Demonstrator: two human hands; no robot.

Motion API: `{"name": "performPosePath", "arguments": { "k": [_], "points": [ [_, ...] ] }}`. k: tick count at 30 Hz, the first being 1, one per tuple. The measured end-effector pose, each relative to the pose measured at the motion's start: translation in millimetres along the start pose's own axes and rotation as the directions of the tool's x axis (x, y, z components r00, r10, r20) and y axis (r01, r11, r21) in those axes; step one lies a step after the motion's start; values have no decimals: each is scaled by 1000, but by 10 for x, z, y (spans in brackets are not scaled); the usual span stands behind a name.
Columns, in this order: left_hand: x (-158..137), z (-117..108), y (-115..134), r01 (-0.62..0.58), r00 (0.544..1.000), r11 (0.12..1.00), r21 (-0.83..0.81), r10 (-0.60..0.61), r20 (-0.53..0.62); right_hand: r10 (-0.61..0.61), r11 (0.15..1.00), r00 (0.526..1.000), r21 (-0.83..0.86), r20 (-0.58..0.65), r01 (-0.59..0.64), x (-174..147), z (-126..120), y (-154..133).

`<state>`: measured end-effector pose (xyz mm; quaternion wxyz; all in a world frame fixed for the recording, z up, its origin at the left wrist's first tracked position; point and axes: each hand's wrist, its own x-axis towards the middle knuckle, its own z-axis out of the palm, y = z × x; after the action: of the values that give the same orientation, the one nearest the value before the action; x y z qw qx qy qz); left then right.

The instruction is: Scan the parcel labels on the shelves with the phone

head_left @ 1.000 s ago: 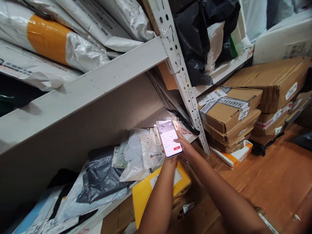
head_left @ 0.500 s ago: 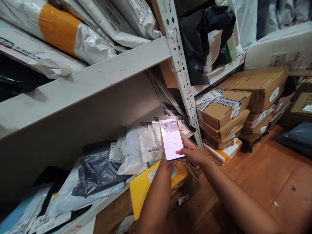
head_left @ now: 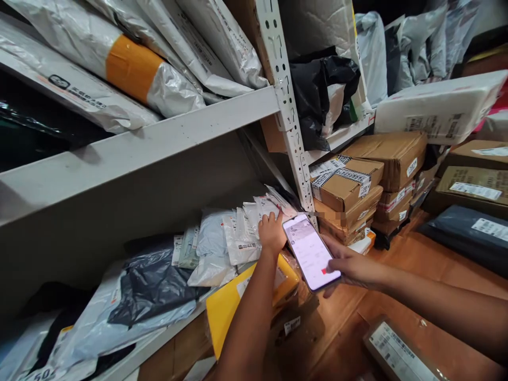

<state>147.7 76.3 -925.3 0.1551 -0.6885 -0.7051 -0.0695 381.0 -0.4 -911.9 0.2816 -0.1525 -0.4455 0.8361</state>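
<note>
At the left, a crumpled dark grey plastic parcel (head_left: 159, 286) is lying along the front edge of a white metal lower shelf (head_left: 170, 324). Right of it, a bulging pale blue plastic parcel (head_left: 216, 233) is sitting near that same edge. Below and in front of the edge, a flat yellow parcel (head_left: 226, 307) is lying tilted, partly hidden by the left forearm.

Next, a row of white printed plastic packets (head_left: 243, 235) is leaning towards the shelf's right end, the row running away from the viewer to the right, towards a white perforated metal upright (head_left: 293, 137). The left hand (head_left: 272, 233) is the nearer one, resting at the right part of this row, its fingers somewhat spread and pointing away; whether they are pinching a packet, I cannot tell. The packets are lying ahead of it and to its left.

Just right of the left hand, a slim smartphone with a lit pale screen (head_left: 311, 251) is slanting, its long axis running from upper left to lower right, its top end pointing towards the packets. The right hand (head_left: 351, 264) is gripping its lower right side, thumb over the screen, and is staying farther from the packets. Beyond, brown cardboard boxes (head_left: 345, 190) are standing stacked beside the upright.
</note>
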Motion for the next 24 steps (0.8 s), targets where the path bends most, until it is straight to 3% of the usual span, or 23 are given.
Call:
{"name": "performPosePath", "arguments": {
  "k": [4, 8, 13, 20, 24],
  "points": [
    [16, 47, 13, -6, 998, 999, 53, 9, -63, 59, 997, 997, 53, -51, -56, -366, -137, 152],
    [24, 80, 34, 8, 999, 994, 106, -3, -49, 36, 990, 998, 133, 46, -42, -502, -214, 153],
    [76, 5, 101, 57, 998, 987, 151, -59, 7, 63, 973, 982, 207, 177, -100, -464, -295, 68],
    [135, 15, 95, 30, 998, 978, 206, -39, 40, 35, 969, 956, 225, 292, -104, -251, -421, 265],
    [121, 7, 79, 7, 999, 978, 209, -16, 41, 21, 973, 958, 214, 287, -86, -223, -410, 244]
  ]
}}
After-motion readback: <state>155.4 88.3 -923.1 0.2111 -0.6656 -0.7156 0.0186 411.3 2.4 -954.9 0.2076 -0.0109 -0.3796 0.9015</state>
